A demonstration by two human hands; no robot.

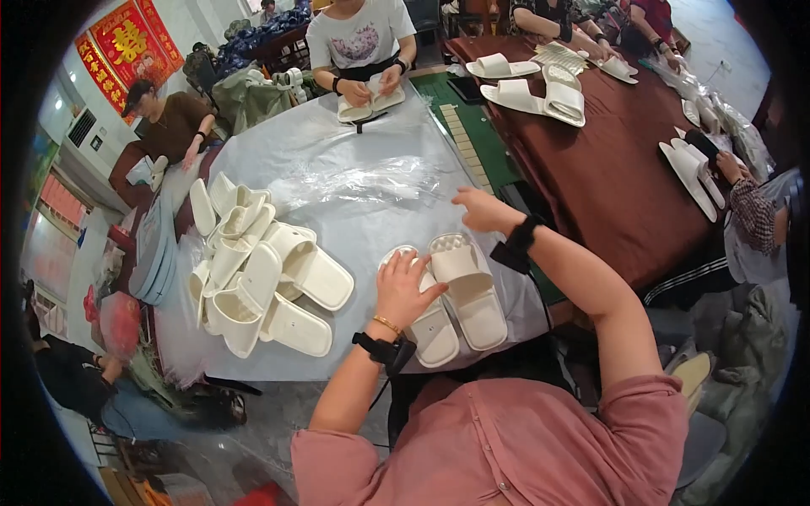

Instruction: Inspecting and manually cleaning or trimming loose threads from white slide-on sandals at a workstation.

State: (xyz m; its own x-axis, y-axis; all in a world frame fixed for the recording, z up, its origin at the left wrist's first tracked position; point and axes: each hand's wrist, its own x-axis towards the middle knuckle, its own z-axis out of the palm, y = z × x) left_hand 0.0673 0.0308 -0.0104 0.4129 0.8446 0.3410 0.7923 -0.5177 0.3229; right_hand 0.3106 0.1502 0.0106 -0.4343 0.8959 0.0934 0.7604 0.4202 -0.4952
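Two cream slippers lie side by side in front of me, toes pointing away. My left hand [403, 291] rests over the strap of the left slipper [434, 337], fingers spread, thumb toward the right slipper [477, 312]. That right slipper lies untouched, its wide strap and bumpy insole showing. Beyond it, my right hand [483, 211] reaches to the right end of a flat heap of clear plastic bags [371, 181]. Its fingers are bent together there; whether they grip a bag is too small to see. To the left, several more cream slippers [295, 270] are piled loosely.
A pale sheet covers my table [253, 152]. At its far edge a person [359, 42] handles slippers. The brown-covered table [607, 160] on the right carries more slippers [544, 97], with other people's hands around it. Another person [169, 122] sits at the left.
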